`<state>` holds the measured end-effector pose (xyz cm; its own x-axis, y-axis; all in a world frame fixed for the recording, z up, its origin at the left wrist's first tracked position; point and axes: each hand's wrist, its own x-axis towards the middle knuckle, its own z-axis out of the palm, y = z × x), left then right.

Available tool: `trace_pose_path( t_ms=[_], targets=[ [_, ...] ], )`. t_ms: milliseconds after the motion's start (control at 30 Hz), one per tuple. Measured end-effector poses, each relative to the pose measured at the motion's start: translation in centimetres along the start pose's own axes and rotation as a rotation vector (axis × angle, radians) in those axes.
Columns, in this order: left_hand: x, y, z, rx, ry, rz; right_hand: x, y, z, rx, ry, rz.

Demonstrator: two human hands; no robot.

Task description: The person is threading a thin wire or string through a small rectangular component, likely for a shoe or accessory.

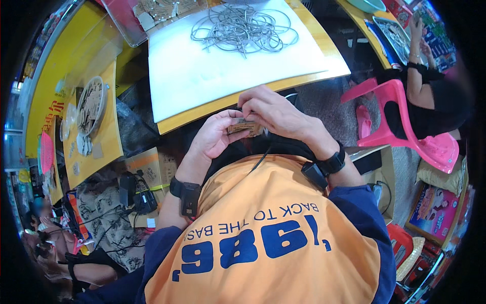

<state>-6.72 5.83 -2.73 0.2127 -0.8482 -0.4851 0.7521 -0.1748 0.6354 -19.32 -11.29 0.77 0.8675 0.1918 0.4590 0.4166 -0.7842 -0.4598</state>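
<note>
Pinching a small brown card from both sides, the fingers of the left hand and the right hand close on it, close to the chest, below the desk edge. On the white sheet beyond lies a tangle of grey strings.

The small brown piece is mostly covered by the fingers of the left hand and right hand, so its shape cannot be told. The tray at the tabletop's far left corner is cut off by the picture's top edge.
</note>
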Motion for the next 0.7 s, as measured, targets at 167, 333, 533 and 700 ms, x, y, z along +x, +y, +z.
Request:
trace_pose_path(
  t_ms=[167, 333, 533, 700],
  targets=[
    [-0.5, 0.6, 1.0, 0.036, 0.029, 0.046, 0.0, -2.6, -2.6, 0.52, 0.209, 0.362],
    [-0.5, 0.3, 0.7, -0.004, -0.028, 0.115, -0.2, -5.7, -4.9, 0.918, 0.125, 0.367],
    [-0.6, -0.4, 0.8, 0.189, 0.049, 0.204, -0.5, -6.8, -8.5, 1.605, 0.165, -0.289],
    [0.1, -1.3, -0.3, 0.109, 0.025, 0.192, -1.3, -1.0, -7.2, 1.74, 0.855, 0.016]
  ],
)
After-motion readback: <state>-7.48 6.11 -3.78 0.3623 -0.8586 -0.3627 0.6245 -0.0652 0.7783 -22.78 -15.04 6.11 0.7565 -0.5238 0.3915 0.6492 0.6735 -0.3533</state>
